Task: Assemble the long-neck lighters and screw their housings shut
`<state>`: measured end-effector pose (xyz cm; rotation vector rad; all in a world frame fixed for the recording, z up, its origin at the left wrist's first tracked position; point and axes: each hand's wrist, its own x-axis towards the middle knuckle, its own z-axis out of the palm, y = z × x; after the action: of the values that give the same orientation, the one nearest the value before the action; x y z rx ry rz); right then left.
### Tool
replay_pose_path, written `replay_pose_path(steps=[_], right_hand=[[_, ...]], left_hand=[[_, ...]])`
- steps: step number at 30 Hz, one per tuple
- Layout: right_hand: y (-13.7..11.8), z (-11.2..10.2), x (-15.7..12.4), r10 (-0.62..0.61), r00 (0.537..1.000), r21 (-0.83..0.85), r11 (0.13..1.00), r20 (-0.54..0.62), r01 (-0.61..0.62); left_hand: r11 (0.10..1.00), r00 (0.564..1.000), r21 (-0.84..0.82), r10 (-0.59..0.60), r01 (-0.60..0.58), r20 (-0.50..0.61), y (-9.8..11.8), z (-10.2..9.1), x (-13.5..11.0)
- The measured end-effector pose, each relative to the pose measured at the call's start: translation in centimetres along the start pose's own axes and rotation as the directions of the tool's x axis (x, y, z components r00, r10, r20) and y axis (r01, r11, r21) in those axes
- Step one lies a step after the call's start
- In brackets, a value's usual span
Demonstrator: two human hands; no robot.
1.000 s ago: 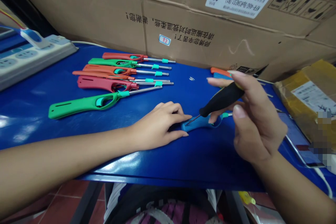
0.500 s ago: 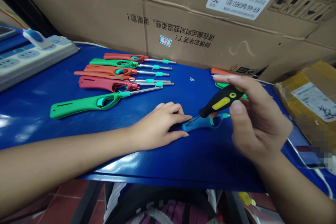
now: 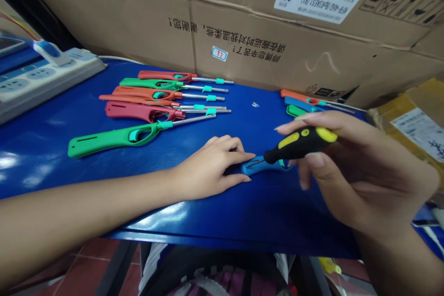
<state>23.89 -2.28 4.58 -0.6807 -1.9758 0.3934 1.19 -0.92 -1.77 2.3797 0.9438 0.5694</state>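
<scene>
Newly tipped lower, the screwdriver (image 3: pixel 301 143) loosely gripped by the right hand (image 3: pixel 371 175) points left along the blue lighter (image 3: pixel 268 166) the left hand (image 3: pixel 211 167) pinches, roughly paralleling the tabletop (image 3: pixel 208 224)'s front edge.

The head camera looks forward and down, close over the worktop (image 3: pixel 270 212): box (image 3: pixel 138 23) at twelve o'clock, lap (image 3: pixel 208 282) at six.

the screwdriver (image 3: pixel 298 143) is black and yellow; the lighter under it (image 3: pixel 267 167) blue; the tabletop (image 3: pixel 267 215) deeper blue.
</scene>
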Motion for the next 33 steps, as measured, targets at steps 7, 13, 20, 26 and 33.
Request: replay_pose_path(steps=[7,13,20,26,33], right_hand=[[0.1,-0.4,0.4,-0.121,0.992,-0.228,0.965,0.042,0.127],[0.3,-0.8,0.0,-0.101,0.992,-0.329,0.937,0.08,0.122],[0.0,-1.0,0.3,-0.039,0.985,-0.154,0.986,0.17,0.065],[-0.2,-0.7,0.7,-0.15,0.979,-0.252,0.951,0.139,0.182],[0.6,-0.8,0.5,-0.158,0.985,-0.155,0.974,0.077,0.168]], left_hand=[[1.0,1.0,0.003,-0.002,0.002,-0.005,-0.1,0.0,0.1],[1.0,1.0,0.0,0.006,-0.006,-0.006,0.0,-0.1,0.1],[1.0,1.0,-0.001,0.004,-0.004,-0.008,0.0,0.1,0.0],[1.0,1.0,0.001,-0.007,0.007,-0.006,0.0,0.0,0.1],[1.0,1.0,-0.004,-0.008,0.008,-0.003,0.0,-0.1,0.1]])
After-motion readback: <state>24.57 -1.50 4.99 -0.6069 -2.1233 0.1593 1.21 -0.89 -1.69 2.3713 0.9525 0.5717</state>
